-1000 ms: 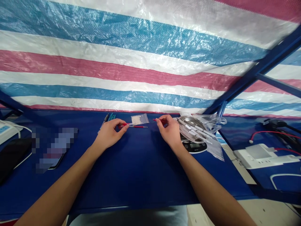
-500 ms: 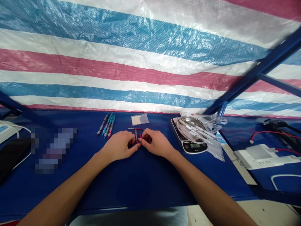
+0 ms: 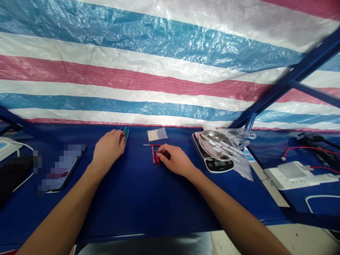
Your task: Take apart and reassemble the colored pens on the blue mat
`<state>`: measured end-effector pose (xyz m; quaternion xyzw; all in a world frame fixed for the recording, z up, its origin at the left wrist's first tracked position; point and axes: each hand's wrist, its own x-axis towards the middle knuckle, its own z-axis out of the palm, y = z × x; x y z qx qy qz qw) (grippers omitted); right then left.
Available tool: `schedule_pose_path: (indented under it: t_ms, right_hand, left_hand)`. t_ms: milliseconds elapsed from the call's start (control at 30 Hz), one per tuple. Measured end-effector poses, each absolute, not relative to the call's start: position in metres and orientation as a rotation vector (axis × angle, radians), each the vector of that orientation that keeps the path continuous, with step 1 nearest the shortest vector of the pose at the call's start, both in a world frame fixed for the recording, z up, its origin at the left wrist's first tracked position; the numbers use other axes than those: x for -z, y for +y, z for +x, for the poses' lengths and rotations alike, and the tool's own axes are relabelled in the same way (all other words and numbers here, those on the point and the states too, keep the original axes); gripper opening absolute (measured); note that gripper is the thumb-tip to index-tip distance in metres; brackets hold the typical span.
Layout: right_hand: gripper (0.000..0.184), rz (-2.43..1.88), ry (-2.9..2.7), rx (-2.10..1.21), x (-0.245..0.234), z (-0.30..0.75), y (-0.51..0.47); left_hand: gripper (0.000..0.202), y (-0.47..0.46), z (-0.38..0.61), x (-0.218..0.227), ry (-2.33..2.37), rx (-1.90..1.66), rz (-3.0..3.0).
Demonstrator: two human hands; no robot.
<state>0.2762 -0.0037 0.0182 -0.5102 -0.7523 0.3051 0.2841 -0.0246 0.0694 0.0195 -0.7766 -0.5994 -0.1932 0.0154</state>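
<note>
My left hand (image 3: 108, 148) reaches to the far left of the blue table (image 3: 148, 202), its fingers curled down over a row of teal and red pens (image 3: 125, 133). My right hand (image 3: 174, 159) rests near the middle, fingertips pinched on short red pen pieces (image 3: 155, 158) lying on the cloth. A thin red refill (image 3: 151, 145) lies just beyond them, apart from both hands. A small clear bag of white bits (image 3: 157, 134) sits behind it.
A digital scale (image 3: 216, 163) with a metal bowl (image 3: 212, 136) and clear plastic bags (image 3: 240, 156) stands at the right. A phone (image 3: 60, 166) lies at left, white devices (image 3: 297, 173) with red wires at far right. A striped tarp (image 3: 159, 71) hangs behind.
My left hand has left the red pen pieces and moved left and back onto the row of pens. My right hand stays on the red pieces, now lying on the table.
</note>
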Motion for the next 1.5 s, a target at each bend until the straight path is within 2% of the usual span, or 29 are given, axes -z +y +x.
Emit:
schedule_pose_path:
  t_ms: [333, 467, 567, 667, 767, 967, 1067, 1200, 1500]
  right_hand:
    - [0.009, -1.352, -1.990, -0.848, -0.015, 0.277, -0.002]
    - [0.015, -1.343, -1.893, -0.863, -0.010, 0.277, 0.001]
    - [0.027, -1.316, -1.724, -0.916, -0.008, 0.276, 0.002]
    - [0.044, -1.176, -1.530, -1.116, -0.011, 0.274, 0.003]
    - [0.040, -1.080, -1.412, -1.280, -0.017, 0.273, 0.005]
    - [0.046, -1.098, -1.236, -1.369, -0.017, 0.277, 0.008]
    - [0.046, -1.072, -1.276, -1.394, -0.014, 0.279, 0.009]
    - [0.041, -1.034, -1.275, -1.401, -0.013, 0.280, 0.011]
    - [0.044, -1.116, -1.069, -1.112, -0.022, 0.298, 0.018]
  left_hand:
    - [0.020, 0.069, -0.018, -0.013, -2.013, 0.580, -2.357]
    - [0.022, 0.070, -0.015, -0.019, -2.043, 0.693, -2.387]
    - [0.021, 0.064, -0.004, -0.025, -1.871, 0.928, -2.602]
    - [0.016, 0.051, 0.012, -0.030, -1.517, 1.092, -3.002]
    - [0.012, 0.038, 0.024, -0.031, -1.281, 1.133, -3.274]
    - [0.017, 0.035, 0.024, -0.026, -1.186, 1.220, -3.263]
    - [0.025, 0.038, 0.023, -0.022, -1.210, 1.173, -3.259]
    - [0.026, 0.040, 0.022, -0.022, -1.184, 0.995, -3.295]
    - [0.037, 0.060, 0.007, -0.024, -1.312, 0.771, -3.080]
